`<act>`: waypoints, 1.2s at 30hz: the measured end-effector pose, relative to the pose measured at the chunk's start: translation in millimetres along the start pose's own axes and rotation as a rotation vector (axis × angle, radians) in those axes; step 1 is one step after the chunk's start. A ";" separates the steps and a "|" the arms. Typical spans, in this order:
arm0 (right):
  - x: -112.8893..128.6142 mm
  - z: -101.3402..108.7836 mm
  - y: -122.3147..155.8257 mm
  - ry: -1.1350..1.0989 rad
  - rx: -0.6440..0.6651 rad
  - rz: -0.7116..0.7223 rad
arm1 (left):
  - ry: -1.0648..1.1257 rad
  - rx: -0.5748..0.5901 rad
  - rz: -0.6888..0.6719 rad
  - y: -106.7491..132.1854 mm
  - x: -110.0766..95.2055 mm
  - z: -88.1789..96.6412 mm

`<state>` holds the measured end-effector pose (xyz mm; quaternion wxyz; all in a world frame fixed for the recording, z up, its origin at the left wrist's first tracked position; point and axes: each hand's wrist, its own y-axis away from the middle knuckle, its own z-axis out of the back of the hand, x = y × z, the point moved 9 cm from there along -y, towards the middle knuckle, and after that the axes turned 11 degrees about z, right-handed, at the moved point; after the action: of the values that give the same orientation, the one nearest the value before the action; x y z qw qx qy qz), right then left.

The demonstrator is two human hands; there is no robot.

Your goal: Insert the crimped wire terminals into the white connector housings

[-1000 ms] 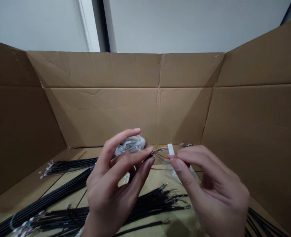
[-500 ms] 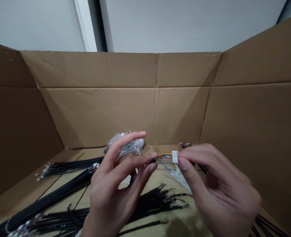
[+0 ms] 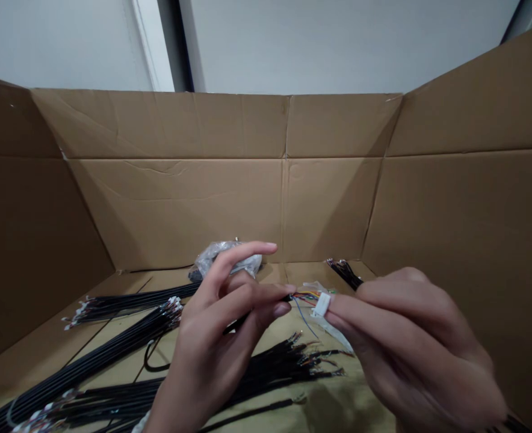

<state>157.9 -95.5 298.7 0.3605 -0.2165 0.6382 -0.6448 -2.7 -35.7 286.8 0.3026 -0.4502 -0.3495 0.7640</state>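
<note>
Wire harness [image 3: 298,296]: black-sheathed cable end with exposed yellow, red, orange and blue conductors. It is held in the air between the two hands, above the carton floor. One blue conductor hangs in a loose loop below the others.

White connector [image 3: 321,305]: small white plastic housing at the conductor ends, tilted, directly at the fingertips of the right hand. Whether every conductor is seated in it cannot be determined from this view.

Left hand [image 3: 223,307]: grasping. The thumb and lower fingers pinch the black sheath at the fingertips, and the index finger curves upward, clear of the cable.

Right hand [image 3: 410,346]: clenched on the white connector, with the fingers extended toward the left hand and the connector gripped at their tips.

Clear plastic bag [image 3: 227,257]: crumpled, with contents that cannot be identified, lying just beyond the left hand.

Plastic film [image 3: 333,328]: translucent strip directly below the white connector, just ahead of the right hand.

Short cable bundle [image 3: 345,273]: black, lying just beyond the right hand.

Black cable bundles [image 3: 126,300]: long parallel runs with terminated ends, lying beside the left hand and below both hands.

Cardboard carton [image 3: 329,210]: open brown box surrounding both hands on the far and side walls, with the cables on its floor.
</note>
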 end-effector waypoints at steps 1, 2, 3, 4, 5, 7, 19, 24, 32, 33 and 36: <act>0.9 0.5 -0.4 0.010 -0.011 -0.001 | 0.002 0.009 0.005 0.3 0.8 -0.3; 2.2 1.3 -1.2 0.020 -0.022 0.007 | 0.003 0.014 0.012 0.5 1.7 -0.2; 2.6 2.2 -2.1 0.032 -0.029 0.011 | 0.004 0.017 0.016 0.6 2.6 0.1; 1.6 3.5 -2.8 0.045 -0.032 0.007 | 0.005 0.025 0.020 0.5 3.5 0.0; -0.6 5.7 -3.3 0.063 -0.034 -0.001 | 0.011 0.036 0.025 0.4 4.4 -0.3; -3.4 8.0 -4.3 0.088 0.006 0.027 | 0.044 0.069 0.042 -0.6 6.9 -1.5; -2.5 -5.8 -3.1 -0.096 0.139 0.061 | 0.142 0.162 0.132 -5.7 15.9 -7.2; -12.4 -11.0 -0.5 -0.275 0.130 -0.075 | 0.176 0.152 0.149 -6.2 15.6 -6.0; -55.9 -42.6 33.2 -0.856 0.200 -0.755 | 0.210 0.216 0.234 -9.4 20.3 -10.5; -58.2 -47.7 37.1 -0.943 0.194 -0.816 | 0.214 0.234 0.239 -9.4 20.6 -11.9; -60.3 -63.2 43.5 -1.163 0.185 -0.925 | 0.242 0.287 0.278 -8.2 23.5 -16.8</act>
<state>158.3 -5.3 261.2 0.3486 -0.7375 0.1314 -0.5632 3.9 -8.3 276.4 0.2950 -0.5346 -0.1329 0.7807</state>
